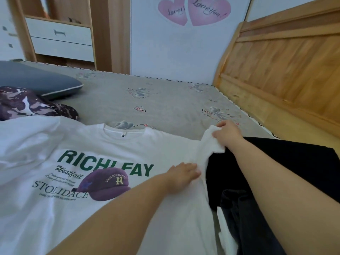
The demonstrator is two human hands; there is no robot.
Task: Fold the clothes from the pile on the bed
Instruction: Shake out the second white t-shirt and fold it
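A white T-shirt (103, 144) with green lettering and a purple cap print lies face up on the bed, collar toward the far side. My right hand (228, 135) grips the shirt's right sleeve (207, 144) and holds it lifted off the bed. My left hand (182, 176) presses flat on the shirt's right side, near the armpit. A black garment (287, 162) lies to the right, partly under my right arm. A dark folded piece (237, 218) sits at the lower right.
The grey flowered bed sheet (165, 103) stretches beyond the shirt. A blue-grey pillow (36, 78) and a purple patterned garment (27, 105) lie at the left. More white fabric (24, 137) bunches at the left. A wooden headboard (285, 67) stands at the right, drawers (60, 39) at the back.
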